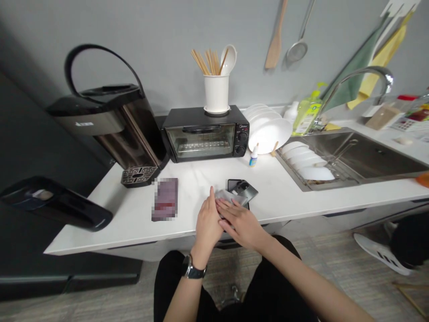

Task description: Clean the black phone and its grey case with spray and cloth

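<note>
My left hand (207,221), with a watch on the wrist, stands on its edge at the front of the white counter (134,219), fingers straight and together. My right hand (241,222) lies across it, fingers stretched flat, the tips resting on a crumpled grey cloth (224,195). Just beyond the cloth a dark phone (244,189) lies on the counter with a second black phone (233,183) partly under it. I cannot make out anything gripped in either hand.
A blurred dark rectangle (164,198) lies left of my hands. Behind stand a black water dispenser (114,125), a toaster oven (204,134) carrying a utensil cup (216,93), a small dropper bottle (254,155), stacked plates (270,132) and a sink (355,158). Someone's shoe (378,254) is on the floor, right.
</note>
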A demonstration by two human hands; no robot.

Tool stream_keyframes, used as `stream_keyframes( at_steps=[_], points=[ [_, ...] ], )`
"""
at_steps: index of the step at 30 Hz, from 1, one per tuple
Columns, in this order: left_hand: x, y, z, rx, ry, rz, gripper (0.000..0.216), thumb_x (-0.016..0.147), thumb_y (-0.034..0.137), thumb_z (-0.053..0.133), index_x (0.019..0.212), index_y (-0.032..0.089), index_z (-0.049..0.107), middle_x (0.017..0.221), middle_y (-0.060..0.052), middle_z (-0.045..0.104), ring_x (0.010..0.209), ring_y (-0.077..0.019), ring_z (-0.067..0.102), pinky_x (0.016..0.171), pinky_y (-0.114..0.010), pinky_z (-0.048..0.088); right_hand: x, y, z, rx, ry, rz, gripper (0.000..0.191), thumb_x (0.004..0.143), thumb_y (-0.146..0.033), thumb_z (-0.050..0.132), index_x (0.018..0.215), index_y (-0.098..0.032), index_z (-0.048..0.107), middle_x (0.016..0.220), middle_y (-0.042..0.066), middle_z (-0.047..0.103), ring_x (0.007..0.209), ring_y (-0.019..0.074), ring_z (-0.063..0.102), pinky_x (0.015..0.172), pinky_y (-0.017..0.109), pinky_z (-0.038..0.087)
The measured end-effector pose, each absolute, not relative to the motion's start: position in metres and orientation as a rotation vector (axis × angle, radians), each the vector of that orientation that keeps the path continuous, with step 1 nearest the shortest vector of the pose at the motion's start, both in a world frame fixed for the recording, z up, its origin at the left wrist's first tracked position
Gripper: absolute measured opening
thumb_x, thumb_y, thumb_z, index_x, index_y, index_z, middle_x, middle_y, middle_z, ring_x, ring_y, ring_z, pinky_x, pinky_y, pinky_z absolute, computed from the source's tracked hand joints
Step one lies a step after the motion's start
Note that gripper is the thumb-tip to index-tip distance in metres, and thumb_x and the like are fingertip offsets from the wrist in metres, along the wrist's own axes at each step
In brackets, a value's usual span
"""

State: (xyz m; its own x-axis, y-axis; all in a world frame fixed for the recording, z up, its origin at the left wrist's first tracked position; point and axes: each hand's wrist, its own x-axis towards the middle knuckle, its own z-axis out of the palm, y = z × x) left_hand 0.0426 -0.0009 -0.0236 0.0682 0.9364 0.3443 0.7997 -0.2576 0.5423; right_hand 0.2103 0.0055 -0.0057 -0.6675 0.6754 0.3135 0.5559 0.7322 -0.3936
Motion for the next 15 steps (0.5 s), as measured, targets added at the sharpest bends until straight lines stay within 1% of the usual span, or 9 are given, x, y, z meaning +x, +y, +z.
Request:
stream_keyframes(
  at_steps=[1, 2, 3, 5, 6, 7, 9, 11, 15],
  points=[
    [0.043, -0.001, -0.023, 2.137, 1.772, 0.939, 0.099, 0.085, 0.007, 0.061, 0.166, 0.017, 0.005, 0.132, -0.015, 0.064, 0.121, -0.0284, 0.064, 0.105, -0.043, 0.053, 0.214, 0.0, -0.005, -0.907, -2.502, 0.387, 0.052, 0.11, -0.038, 0.042, 0.158, -0.019, 0.045, 0.162, 0.01, 0.047, 0.152, 0.0248, 0.043, 0.127, 0.053, 0.034],
    [0.043, -0.001, -0.022, 2.136, 1.782, 0.922, 0.099, 0.084, 0.01, 0.065, 0.166, 0.018, 0.009, 0.13, -0.014, 0.064, 0.12, -0.0289, 0.064, 0.104, -0.043, 0.053, 0.219, -0.003, -0.006, -0.896, -2.499, 0.4, 0.051, 0.11, -0.037, 0.043, 0.159, -0.022, 0.044, 0.161, 0.008, 0.048, 0.151, 0.0241, 0.044, 0.127, 0.052, 0.035],
    [0.044, -0.001, -0.021, 2.132, 1.791, 0.906, 0.097, 0.083, 0.015, 0.071, 0.164, 0.019, 0.018, 0.128, -0.013, 0.064, 0.119, -0.0296, 0.064, 0.104, -0.043, 0.054, 0.228, -0.005, -0.007, -0.906, -2.486, 0.405, 0.05, 0.11, -0.036, 0.044, 0.159, -0.024, 0.044, 0.161, 0.007, 0.048, 0.151, 0.0235, 0.044, 0.127, 0.052, 0.035],
    [0.047, -0.001, -0.016, 2.124, 1.787, 0.9, 0.083, 0.081, 0.028, 0.08, 0.154, 0.022, 0.041, 0.125, -0.011, 0.063, 0.119, -0.0303, 0.063, 0.104, -0.044, 0.054, 0.248, -0.003, -0.012, -0.984, -2.43, 0.384, 0.051, 0.109, -0.033, 0.045, 0.16, -0.028, 0.042, 0.161, 0.005, 0.049, 0.151, 0.0234, 0.045, 0.127, 0.051, 0.036],
    [0.048, -0.001, -0.014, 2.122, 1.774, 0.911, 0.075, 0.08, 0.033, 0.082, 0.147, 0.023, 0.049, 0.123, -0.01, 0.064, 0.118, -0.03, 0.064, 0.104, -0.043, 0.054, 0.258, 0.001, -0.014, -1.047, -2.392, 0.353, 0.053, 0.109, -0.033, 0.046, 0.161, -0.029, 0.041, 0.161, 0.005, 0.048, 0.151, 0.0243, 0.045, 0.126, 0.052, 0.037],
    [0.049, 0.0, -0.013, 2.122, 1.76, 0.925, 0.067, 0.081, 0.037, 0.082, 0.14, 0.024, 0.054, 0.121, -0.009, 0.064, 0.116, -0.0294, 0.064, 0.104, -0.043, 0.054, 0.268, 0.007, -0.017, -1.115, -2.352, 0.309, 0.054, 0.108, -0.034, 0.047, 0.161, -0.029, 0.04, 0.162, 0.006, 0.047, 0.151, 0.0255, 0.044, 0.126, 0.054, 0.038],
    [0.049, 0.001, -0.01, 2.126, 1.736, 0.952, 0.06, 0.082, 0.04, 0.082, 0.135, 0.025, 0.058, 0.118, -0.008, 0.064, 0.115, -0.0284, 0.064, 0.103, -0.043, 0.054, 0.282, 0.021, -0.021, -1.245, -2.274, 0.215, 0.056, 0.108, -0.037, 0.047, 0.162, -0.027, 0.039, 0.163, 0.009, 0.045, 0.151, 0.0282, 0.044, 0.124, 0.056, 0.039],
    [0.049, 0.001, -0.01, 2.127, 1.732, 0.959, 0.06, 0.082, 0.04, 0.082, 0.134, 0.024, 0.057, 0.119, -0.008, 0.063, 0.115, -0.0282, 0.064, 0.103, -0.042, 0.054, 0.285, 0.036, -0.023, -1.342, -2.214, 0.145, 0.058, 0.108, -0.042, 0.047, 0.162, -0.023, 0.04, 0.162, 0.012, 0.045, 0.15, 0.0308, 0.045, 0.124, 0.059, 0.038],
    [0.049, 0.002, -0.009, 2.124, 1.723, 0.946, 0.059, 0.083, 0.037, 0.081, 0.134, 0.023, 0.056, 0.121, -0.008, 0.063, 0.115, -0.0278, 0.064, 0.104, -0.042, 0.054, 0.257, 0.051, -0.02, -1.367, -2.174, 0.106, 0.062, 0.105, -0.048, 0.051, 0.157, -0.014, 0.047, 0.16, 0.017, 0.048, 0.152, 0.0348, 0.041, 0.125, 0.061, 0.034]
  ],
)
